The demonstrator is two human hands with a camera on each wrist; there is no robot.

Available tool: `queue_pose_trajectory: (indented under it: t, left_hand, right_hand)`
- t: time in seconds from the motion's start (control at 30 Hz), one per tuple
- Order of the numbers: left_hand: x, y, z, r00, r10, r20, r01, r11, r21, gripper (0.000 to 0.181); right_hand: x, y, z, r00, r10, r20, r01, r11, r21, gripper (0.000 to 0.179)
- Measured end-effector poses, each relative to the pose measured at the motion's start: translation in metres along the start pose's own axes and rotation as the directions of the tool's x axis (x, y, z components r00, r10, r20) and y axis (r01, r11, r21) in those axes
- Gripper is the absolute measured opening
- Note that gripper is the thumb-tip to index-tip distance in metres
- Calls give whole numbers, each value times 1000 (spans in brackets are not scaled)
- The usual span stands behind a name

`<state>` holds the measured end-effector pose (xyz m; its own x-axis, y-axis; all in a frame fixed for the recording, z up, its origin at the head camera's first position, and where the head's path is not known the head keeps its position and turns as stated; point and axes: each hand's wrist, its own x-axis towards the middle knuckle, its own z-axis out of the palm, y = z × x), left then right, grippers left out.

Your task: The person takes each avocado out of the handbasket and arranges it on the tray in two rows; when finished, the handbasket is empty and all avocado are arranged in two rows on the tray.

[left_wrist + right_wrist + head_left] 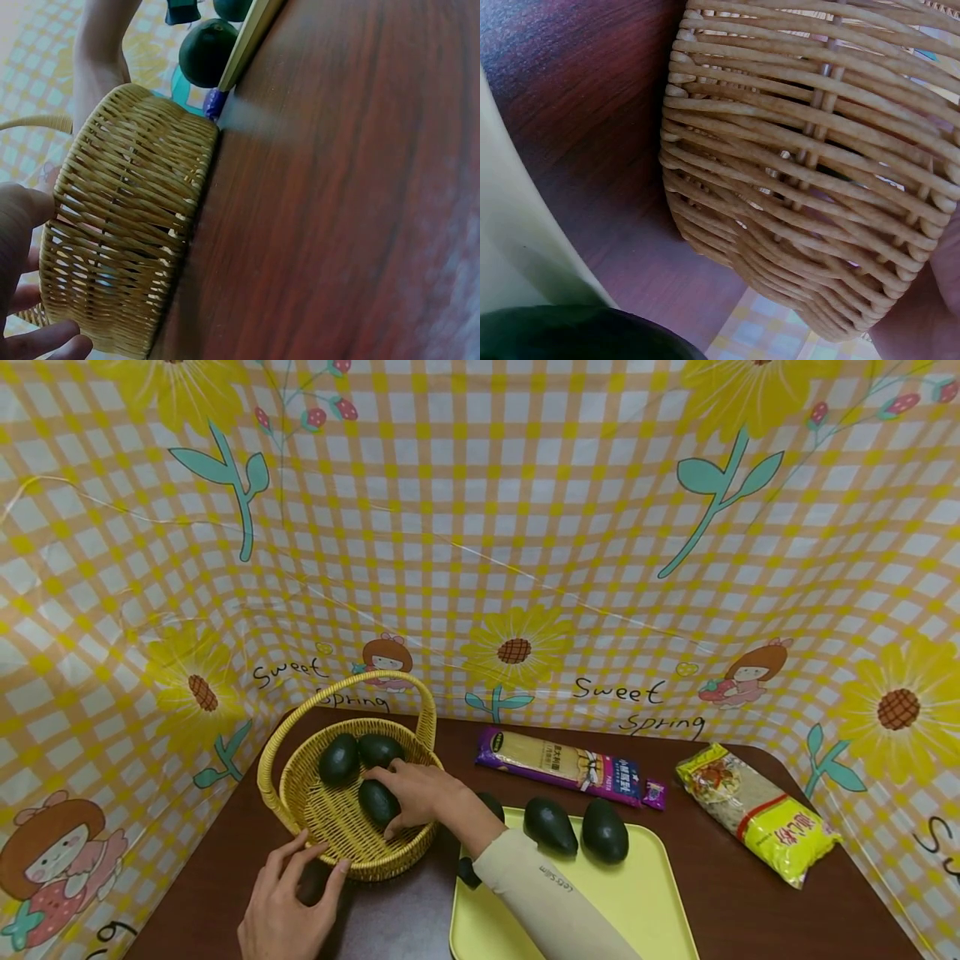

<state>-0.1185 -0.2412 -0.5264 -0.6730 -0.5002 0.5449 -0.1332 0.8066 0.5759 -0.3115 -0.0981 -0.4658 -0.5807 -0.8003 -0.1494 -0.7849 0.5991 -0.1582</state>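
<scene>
Inside the yellow wicker basket lie two dark green avocados toward the far side. My right hand reaches over the basket's right rim and holds a third avocado, with fingers on its far side and thumb on its near side. My left hand is at the basket's near left rim, fingers spread and bent, fingertips right at the rim. The left wrist view shows the thumb at the rim's edge. In the right wrist view the basket's woven side hides most of that hand.
Right of the basket, a yellow tray bears several avocados, some partly hidden by my right forearm. Behind it lie a purple noodle packet and a small purple sachet. A yellow food bag lies farther right. Checked cloth surrounds the table.
</scene>
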Motion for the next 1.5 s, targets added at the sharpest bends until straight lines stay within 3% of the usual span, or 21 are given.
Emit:
queue_pose_trajectory:
  t: [0.3, 0.7, 1.5]
  left_hand:
    - [-2, 1, 0, 1000, -15, 16, 15, 1000, 5, 37]
    - [-3, 3, -2, 1000, -18, 26, 18, 1000, 16, 37]
    - [0, 4, -5, 1000, -8, 16, 7, 1000, 10, 38]
  right_hand:
    - [-7, 4, 0, 1000, 5, -11, -5, 999, 53, 94]
    - [-21, 8, -4, 995, -24, -93, 31, 997, 71, 93]
    - [-65, 12, -18, 977, 1, -212, 30, 989, 144, 97]
